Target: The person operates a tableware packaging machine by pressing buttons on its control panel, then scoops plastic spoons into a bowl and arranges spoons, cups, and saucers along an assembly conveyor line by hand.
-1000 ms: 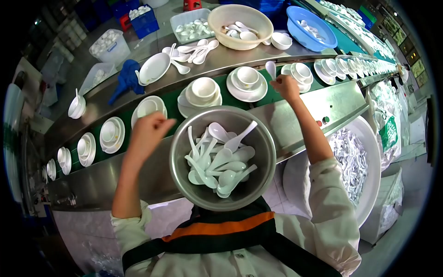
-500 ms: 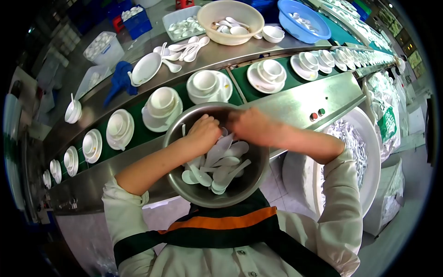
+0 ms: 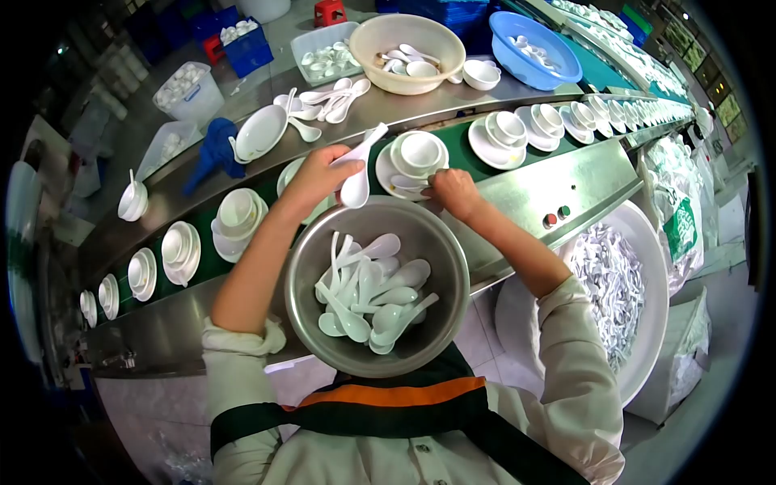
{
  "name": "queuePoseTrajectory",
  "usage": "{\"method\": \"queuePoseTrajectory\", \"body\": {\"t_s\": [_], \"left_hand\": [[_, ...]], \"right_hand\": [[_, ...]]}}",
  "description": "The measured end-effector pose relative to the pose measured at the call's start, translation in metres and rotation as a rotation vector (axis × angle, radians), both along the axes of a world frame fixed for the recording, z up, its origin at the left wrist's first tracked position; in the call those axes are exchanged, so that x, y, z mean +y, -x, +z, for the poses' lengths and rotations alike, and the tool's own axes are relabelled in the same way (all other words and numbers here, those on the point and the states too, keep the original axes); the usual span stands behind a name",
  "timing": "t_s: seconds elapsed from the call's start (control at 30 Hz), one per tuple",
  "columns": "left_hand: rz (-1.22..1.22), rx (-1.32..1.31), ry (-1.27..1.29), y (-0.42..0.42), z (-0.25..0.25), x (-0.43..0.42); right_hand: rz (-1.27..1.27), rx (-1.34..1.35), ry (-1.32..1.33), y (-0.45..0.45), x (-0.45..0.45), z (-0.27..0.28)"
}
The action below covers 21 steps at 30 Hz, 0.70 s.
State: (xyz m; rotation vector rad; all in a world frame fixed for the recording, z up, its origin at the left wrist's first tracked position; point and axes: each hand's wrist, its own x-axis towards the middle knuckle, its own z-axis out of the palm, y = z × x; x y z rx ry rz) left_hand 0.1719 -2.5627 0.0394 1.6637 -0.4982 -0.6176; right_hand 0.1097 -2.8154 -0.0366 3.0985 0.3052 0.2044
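Now, in the head view, your left hand (image 3: 325,176) is clamped around at least one glossy white long-handled spoon (image 3: 355,191), above the far rim of the round grey steel bowl (image 3: 444,260). Your right hand (image 3: 454,194) pinches a second white spoon (image 3: 409,183) over the near side of a round white plate (image 3: 382,168); whether they touch, you can't tell. Spoons like these should handle light, stiff, slippery and perhaps brittle, so hold the handles. Mind both rims; bare green belt (image 3: 457,152) gives slim room beside the plate.
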Motion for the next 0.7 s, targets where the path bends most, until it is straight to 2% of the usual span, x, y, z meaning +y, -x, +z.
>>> {"method": "queuePoseTrajectory", "body": {"t_s": [0.03,0.1,0.13,0.17,0.23,0.3,0.37,0.47,0.5,0.57,0.63,0.7], "left_hand": [[0.034,0.038,0.099,-0.008,-0.014,-0.003],[0.113,0.131,0.193,-0.012,-0.036,-0.011],[0.136,0.144,0.187,-0.009,-0.035,-0.015],[0.171,0.149,0.228,-0.009,-0.04,-0.021],[0.14,0.153,0.247,-0.001,-0.038,-0.038],[0.076,0.125,0.208,-0.002,-0.046,-0.054],[0.103,0.225,0.21,0.003,-0.044,-0.065],[0.186,0.075,0.15,-0.001,-0.051,-0.063],[0.203,-0.001,0.117,-0.001,-0.048,-0.06],[0.144,0.125,0.067,0.0,-0.043,-0.058],[0.19,0.15,0.147,0.0,-0.042,-0.064],[0.225,0.078,0.221,-0.004,-0.045,-0.067]], "right_hand": [[0.002,-0.009,-0.004,-0.002,0.003,0.003],[-0.013,-0.14,-0.39,0.002,0.007,0.01],[-0.094,-0.036,-0.609,0.004,0.01,0.022],[-0.125,0.195,-1.0,0.009,0.013,0.037],[-0.043,0.343,-1.349,0.013,0.021,0.04],[-0.004,0.339,-1.281,0.008,0.021,0.038],[-0.092,0.256,-1.289,0.003,0.008,0.033],[-0.262,0.172,-0.997,-0.003,-0.027,0.008],[-0.338,0.24,-0.997,-0.003,-0.032,0.005],[-0.386,0.248,-1.042,-0.001,-0.037,-0.001],[-0.333,0.224,-0.912,-0.002,-0.034,0.005],[-0.107,-0.036,-0.679,0.012,-0.026,0.028]]}}
